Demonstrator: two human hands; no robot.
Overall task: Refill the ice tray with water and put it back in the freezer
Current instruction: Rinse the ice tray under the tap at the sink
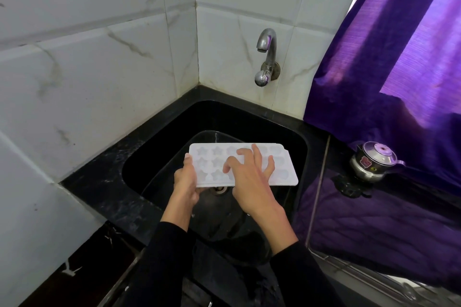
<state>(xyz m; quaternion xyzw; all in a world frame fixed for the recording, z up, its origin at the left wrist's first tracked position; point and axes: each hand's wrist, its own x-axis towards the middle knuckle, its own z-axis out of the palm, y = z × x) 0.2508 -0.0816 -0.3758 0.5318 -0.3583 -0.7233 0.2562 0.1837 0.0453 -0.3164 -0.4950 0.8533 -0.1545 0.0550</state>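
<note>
Over black sink [154,154], ice tray [282,169] lies level, lengthwise left-right.

White marble-veined wall tiles [99,62] meet in corner; black counter [99,182]; purple curtain [399,57] glowing with daylight.

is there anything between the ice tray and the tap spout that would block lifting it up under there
Nothing visible does. The ice tray is held over the black sink by the left hand, the right hand resting on top. Only open air lies between it and the tap on the tiled wall.
</note>
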